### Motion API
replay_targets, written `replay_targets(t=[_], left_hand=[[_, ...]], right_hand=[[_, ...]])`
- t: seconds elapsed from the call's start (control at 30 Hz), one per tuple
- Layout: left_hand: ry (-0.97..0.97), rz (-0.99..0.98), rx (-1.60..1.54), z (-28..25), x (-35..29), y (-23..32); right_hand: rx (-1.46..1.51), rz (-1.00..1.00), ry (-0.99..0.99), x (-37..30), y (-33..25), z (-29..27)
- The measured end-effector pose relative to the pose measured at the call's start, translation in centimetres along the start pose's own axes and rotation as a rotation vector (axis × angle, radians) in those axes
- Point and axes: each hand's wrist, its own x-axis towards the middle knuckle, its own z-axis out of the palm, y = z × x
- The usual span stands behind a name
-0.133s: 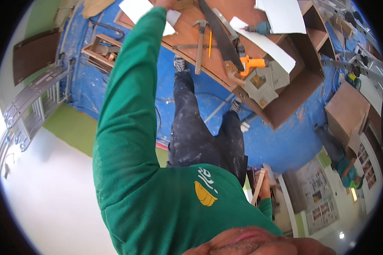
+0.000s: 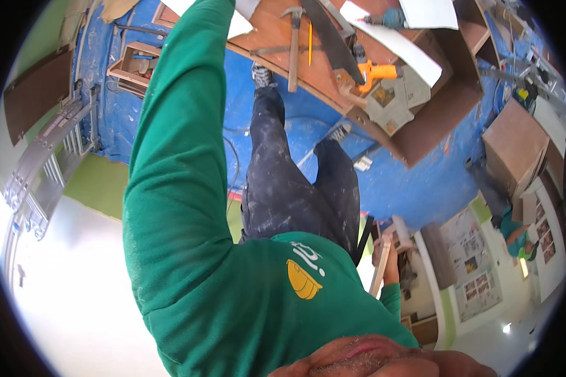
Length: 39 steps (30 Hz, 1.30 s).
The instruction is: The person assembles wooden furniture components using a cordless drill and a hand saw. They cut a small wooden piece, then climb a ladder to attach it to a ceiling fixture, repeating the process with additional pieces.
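A blue floor covering (image 2: 408, 195) is spread beneath a brown wooden worktop (image 2: 270, 34), at whose right an open box (image 2: 433, 129) is seen. The left sleeve (image 2: 176, 138) is stretched toward the worktop; the left hand is cut off by the upper edge, and its fingers' state cannot be told. A handsaw (image 2: 328, 41) and hammer (image 2: 295, 53) are laid out. Beside the right hip, a pale wooden strip (image 2: 381, 268) is held by the right hand (image 2: 391, 270), its partly hidden fingers apparently closed around it. An orange drill (image 2: 378, 73) is placed just beside the handsaw, a yellow pencil (image 2: 310, 45) beside the hammer.
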Motion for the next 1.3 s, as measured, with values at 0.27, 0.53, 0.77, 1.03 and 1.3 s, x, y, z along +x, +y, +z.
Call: replay_targets(t=[0.27, 0.53, 0.77, 1.03, 1.3], left_hand=[[-0.009, 0.328, -0.073, 0.3, -1.2, -3.1], [-0.190, 0.419, 0.333, -1.9, 1.5, -4.5], [-0.395, 0.309, 0.298, -5.5, 2.3, -2.3], [-0.128, 0.327, 0.417, -5.1, -0.2, -3.2], [-0.382, 0.458, -0.078, 0.4, -31.8, 11.7]], right_hand=[[0.112, 0.022, -0.013, 1.5, 0.9, 6.3], [0.055, 0.034, 0.205, 7.5, 6.4, 4.8], [0.086, 0.155, 0.166, 9.5, 9.4, 4.7], [0.053, 0.147, 0.124, 11.8, 9.0, 3.7], [-0.036, 0.129, 0.046, 14.4, 7.0, 8.5]])
